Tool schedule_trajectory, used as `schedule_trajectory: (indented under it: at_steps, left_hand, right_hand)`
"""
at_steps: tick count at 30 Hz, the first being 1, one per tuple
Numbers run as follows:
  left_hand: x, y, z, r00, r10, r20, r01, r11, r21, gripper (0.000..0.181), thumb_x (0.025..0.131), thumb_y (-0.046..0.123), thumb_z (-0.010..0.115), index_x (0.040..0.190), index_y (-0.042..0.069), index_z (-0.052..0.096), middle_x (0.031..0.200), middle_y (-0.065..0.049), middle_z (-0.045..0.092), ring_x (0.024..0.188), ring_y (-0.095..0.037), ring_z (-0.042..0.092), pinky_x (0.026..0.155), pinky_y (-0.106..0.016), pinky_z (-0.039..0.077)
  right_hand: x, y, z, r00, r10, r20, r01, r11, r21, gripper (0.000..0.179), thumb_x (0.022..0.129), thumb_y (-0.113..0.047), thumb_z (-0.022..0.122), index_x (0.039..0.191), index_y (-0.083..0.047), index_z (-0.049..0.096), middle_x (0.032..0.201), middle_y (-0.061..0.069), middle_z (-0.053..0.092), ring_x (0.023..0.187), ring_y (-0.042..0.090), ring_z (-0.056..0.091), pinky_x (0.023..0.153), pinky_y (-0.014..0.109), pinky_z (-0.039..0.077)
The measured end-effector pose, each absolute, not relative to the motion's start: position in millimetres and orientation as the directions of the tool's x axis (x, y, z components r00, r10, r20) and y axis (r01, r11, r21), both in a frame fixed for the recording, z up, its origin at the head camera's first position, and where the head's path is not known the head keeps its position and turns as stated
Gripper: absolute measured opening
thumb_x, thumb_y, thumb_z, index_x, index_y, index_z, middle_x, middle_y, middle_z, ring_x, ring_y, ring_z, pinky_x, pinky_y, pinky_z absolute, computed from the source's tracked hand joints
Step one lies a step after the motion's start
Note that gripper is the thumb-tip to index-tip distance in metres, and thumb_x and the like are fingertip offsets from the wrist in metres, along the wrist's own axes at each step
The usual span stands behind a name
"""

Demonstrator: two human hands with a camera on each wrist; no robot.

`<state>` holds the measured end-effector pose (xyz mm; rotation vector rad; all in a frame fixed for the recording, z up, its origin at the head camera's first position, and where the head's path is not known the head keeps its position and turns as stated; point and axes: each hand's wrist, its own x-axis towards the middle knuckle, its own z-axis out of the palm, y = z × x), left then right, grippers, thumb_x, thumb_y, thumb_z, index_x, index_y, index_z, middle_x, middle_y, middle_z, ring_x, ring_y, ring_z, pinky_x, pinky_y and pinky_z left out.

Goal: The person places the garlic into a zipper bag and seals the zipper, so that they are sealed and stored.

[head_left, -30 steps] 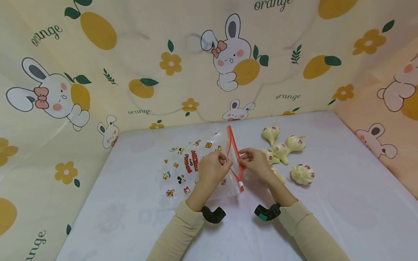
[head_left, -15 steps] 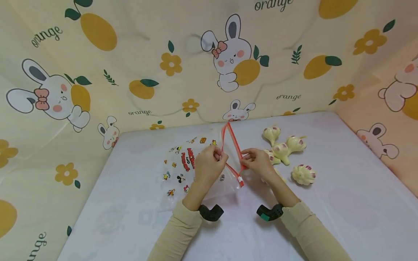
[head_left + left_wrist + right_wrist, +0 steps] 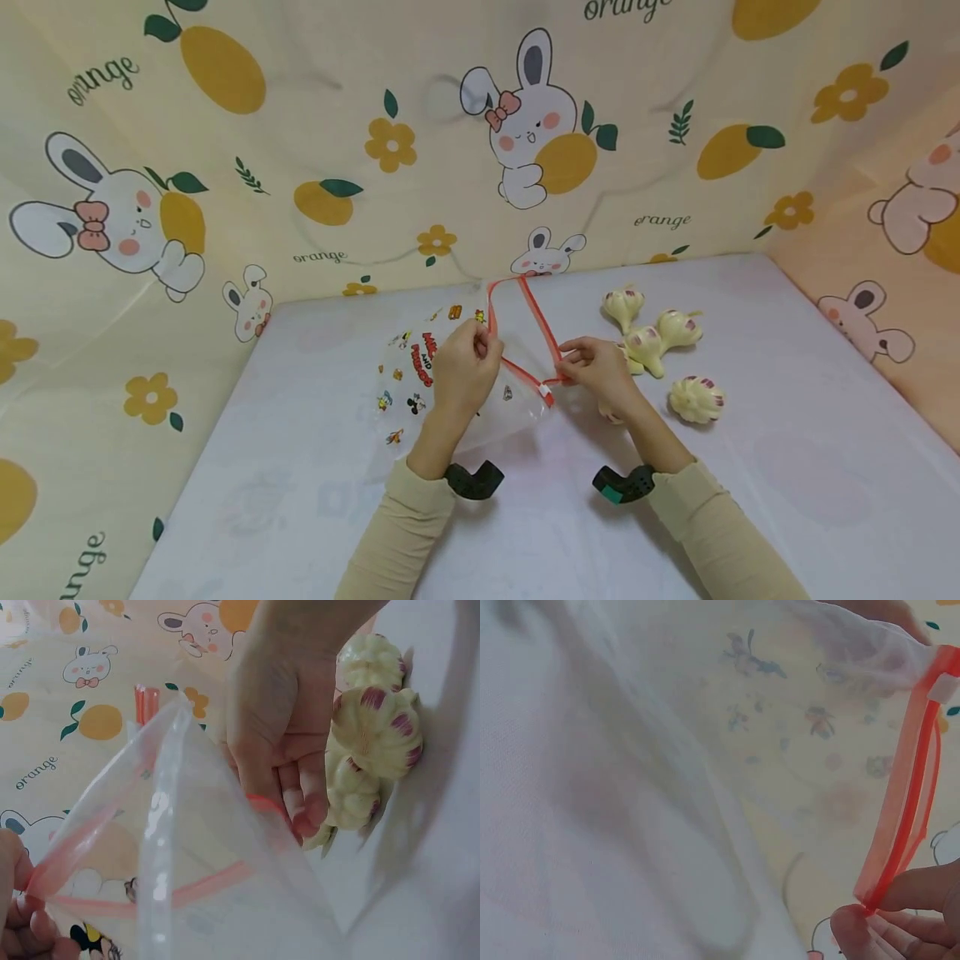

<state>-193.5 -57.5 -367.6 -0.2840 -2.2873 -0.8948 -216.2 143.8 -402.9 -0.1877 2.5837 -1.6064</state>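
Note:
A clear zip bag with cartoon figures and a red zip edge lies at the middle of the table, its mouth spread apart. My left hand pinches the near-left side of the red edge. The right hand pinches the opposite side, near the white slider. In the left wrist view, left fingertips hold one corner of the mouth. Thumb and fingers of my right hand grip the red strip in the right wrist view. Nothing is visible inside the bag.
Several garlic bulbs lie beyond and right of my right hand. A separate bulb sits nearer, and another is partly hidden by the right wrist. A printed cloth rises behind the white table.
The left hand has moved left with its side of the bag, widening the mouth. My right hand has shifted slightly right, still holding its side.

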Motion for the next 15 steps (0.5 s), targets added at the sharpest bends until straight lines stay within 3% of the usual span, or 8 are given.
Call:
schedule_trajectory:
  at_steps: [10,15]
  left_hand:
    - [-195.0,-58.2,-371.0,-0.799,0.042,0.600,0.447,0.709,0.545,0.013,0.084,0.017,0.054,0.073,0.011,0.056,0.061,-0.001,0.059,0.054,-0.008,0.048,0.050,-0.014,0.034]
    - [-196.4,-58.5,-372.6,-0.797,0.053,0.602,0.470,0.681,0.562,0.013,0.084,0.017,0.055,0.073,0.010,0.057,0.063,-0.002,0.060,0.056,-0.009,0.052,0.053,-0.015,0.039]
  right_hand:
    - [-218.2,143.7,-402.4,-0.987,-0.161,-0.026,-0.037,0.379,-0.925,0.037,0.083,-0.007,0.064,0.115,0.010,0.054,0.098,0.029,0.067,0.060,0.002,0.065,0.067,0.033,0.058]
    - [-217.7,142.9,-399.2,-0.987,-0.159,-0.013,-0.052,0.398,-0.916,0.037,0.084,-0.011,0.064,0.114,0.008,0.055,0.098,0.028,0.067,0.063,0.005,0.066,0.066,0.031,0.057]
